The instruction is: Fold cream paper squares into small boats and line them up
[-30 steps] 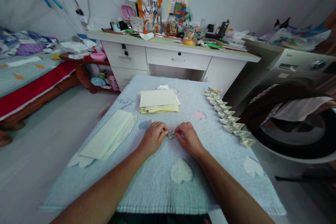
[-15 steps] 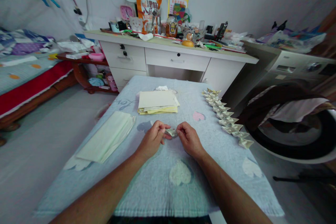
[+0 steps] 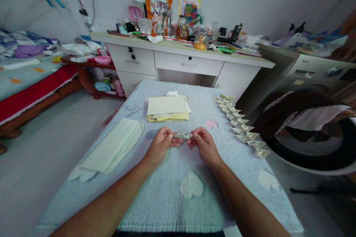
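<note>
A small folded paper piece (image 3: pixel 183 136), printed grey-green, is stretched out between both hands just above the table. My left hand (image 3: pixel 159 145) pinches its left end and my right hand (image 3: pixel 204 145) pinches its right end. Under the hands lies a light blue cloth with pale heart shapes covering the table (image 3: pixel 191 207). A row of several finished folded paper boats (image 3: pixel 239 123) runs along the table's right side. A stack of cream and yellow paper sheets (image 3: pixel 167 107) lies beyond the hands.
A pale green folded cloth or paper bundle (image 3: pixel 114 145) lies at the left of the table. Behind stands a white desk (image 3: pixel 183 59) crowded with bottles and small items. A bed (image 3: pixel 25 77) is at left, a washing machine (image 3: pixel 311 118) with draped clothes at right.
The paper piece was bunched small between my fingers against the cloth. Now both hands have lifted slightly and pulled apart, so the piece is drawn out long between them.
</note>
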The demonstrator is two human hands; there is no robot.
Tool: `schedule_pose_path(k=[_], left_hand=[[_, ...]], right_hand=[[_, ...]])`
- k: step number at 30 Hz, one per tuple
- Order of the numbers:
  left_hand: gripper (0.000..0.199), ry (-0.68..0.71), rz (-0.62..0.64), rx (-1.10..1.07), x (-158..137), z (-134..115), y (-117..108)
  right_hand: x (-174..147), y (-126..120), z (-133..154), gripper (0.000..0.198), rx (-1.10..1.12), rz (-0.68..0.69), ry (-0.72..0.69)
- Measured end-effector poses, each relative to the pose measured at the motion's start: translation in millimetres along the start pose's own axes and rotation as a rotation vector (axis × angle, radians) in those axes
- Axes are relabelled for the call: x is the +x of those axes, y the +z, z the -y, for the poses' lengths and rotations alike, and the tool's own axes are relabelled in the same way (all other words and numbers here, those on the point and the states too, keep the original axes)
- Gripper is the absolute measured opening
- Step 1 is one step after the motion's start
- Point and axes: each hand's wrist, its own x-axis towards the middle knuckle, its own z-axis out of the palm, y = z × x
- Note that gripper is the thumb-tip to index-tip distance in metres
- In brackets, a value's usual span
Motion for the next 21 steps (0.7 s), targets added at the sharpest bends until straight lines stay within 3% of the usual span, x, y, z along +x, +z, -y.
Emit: schedule_pose_path(k=[4, 12, 15, 21], left_hand=[[0.035, -0.008, 0.015, 0.008, -1.9, 0.1, 1.1], [0.034, 0.002, 0.077, 0.033, -0.4, 6.1, 1.5], [0.034, 0.011, 0.088, 0.056, -1.5, 5.0, 2.0], [0.026, 0.073, 0.126, 0.141, -3.3, 4.6, 1.0]], right_hand=[[-0.2, 1.5, 1.0, 0.021, -0.027, 0.006, -0.004], [-7.7, 3.2, 7.3, 0.010, -0.419, 0.096, -0.154], [-7.1, 4.0, 3.3, 0.017, -0.474, 0.087, -0.173], [-2.9, 0.7, -1.1, 0.037, -0.397, 0.117, -0.065]])
